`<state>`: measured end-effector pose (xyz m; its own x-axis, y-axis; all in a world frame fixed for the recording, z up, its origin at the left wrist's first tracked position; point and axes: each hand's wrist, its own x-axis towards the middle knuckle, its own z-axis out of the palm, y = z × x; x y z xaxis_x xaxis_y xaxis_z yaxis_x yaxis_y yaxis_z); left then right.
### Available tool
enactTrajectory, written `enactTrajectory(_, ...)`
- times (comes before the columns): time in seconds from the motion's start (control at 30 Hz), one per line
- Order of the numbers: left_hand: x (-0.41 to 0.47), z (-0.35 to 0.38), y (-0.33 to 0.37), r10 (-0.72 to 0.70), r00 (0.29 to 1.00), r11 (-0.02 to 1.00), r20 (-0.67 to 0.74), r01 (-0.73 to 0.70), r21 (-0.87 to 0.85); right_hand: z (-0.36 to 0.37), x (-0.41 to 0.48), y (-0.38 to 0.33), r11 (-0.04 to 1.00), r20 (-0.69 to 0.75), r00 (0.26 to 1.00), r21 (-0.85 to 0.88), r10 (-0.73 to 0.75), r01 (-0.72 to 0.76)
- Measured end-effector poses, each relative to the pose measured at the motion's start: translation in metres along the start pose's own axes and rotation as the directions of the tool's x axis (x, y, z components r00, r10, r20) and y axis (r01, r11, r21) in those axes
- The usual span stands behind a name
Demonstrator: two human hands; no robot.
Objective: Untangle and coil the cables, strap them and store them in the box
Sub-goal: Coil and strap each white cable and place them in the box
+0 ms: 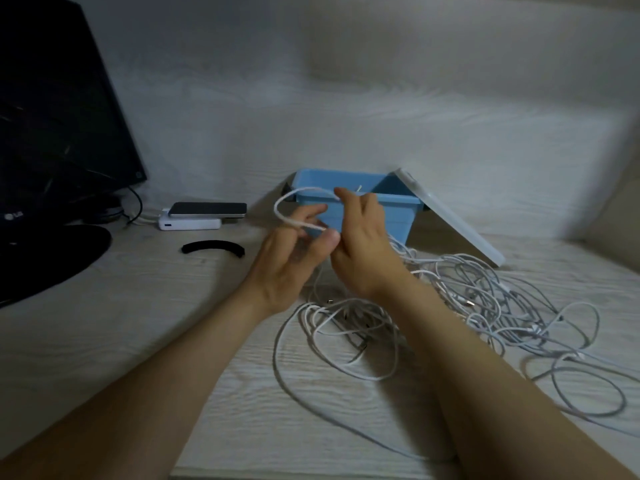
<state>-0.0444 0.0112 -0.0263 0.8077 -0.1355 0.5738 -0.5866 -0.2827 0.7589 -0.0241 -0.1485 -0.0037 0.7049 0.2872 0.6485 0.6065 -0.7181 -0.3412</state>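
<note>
Currently left hand (291, 261) and right hand (362, 247) close together, both pinching one white cable loop (276, 206), loop bulging leftward. Main tangle (467, 306) lies right, below hands. Box (401, 209) directly behind. Strap (213, 247) nearer left hand.

A pale wood-grain table (138, 323) fills the lower half of the frame and runs back to a wall of the same finish. At the left edge a round black monitor base (52, 258) stands on it. Right of the base, near the wall, lies a white power bank (190, 224), and just in front of that a curved black strap (213, 247). At centre, against the wall, stands an open blue box (367, 211). A white lid (450, 220) leans on the box's right side, its lower edge on the table. A loose tangle of white cables (485, 306) sprawls from the box's foot across the lower right.
</note>
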Motion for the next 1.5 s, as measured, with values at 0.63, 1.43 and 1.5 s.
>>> enactTrajectory(0.63, 0.021, -0.036, 0.003, -0.489, 0.704, 0.796, -0.514, 0.119, -0.594, -0.017, -0.002, 0.014, 0.857, 0.142, 0.969, -0.504, 0.203, -0.106)
enactTrajectory(1.43, 0.015, -0.014, 0.019, -0.463, 0.886, 0.546, -0.02, 0.268, -0.794, -0.014, -0.005, 0.013, 0.89, 0.164, 0.981, -0.456, 0.101, -0.015)
enactTrajectory(1.5, 0.014, -0.022, 0.017, -0.502, 0.864, 0.402, 0.036, 0.27, -0.875, -0.015, -0.006, 0.02, 0.81, 0.201, 0.957, -0.583, 0.208, -0.053)
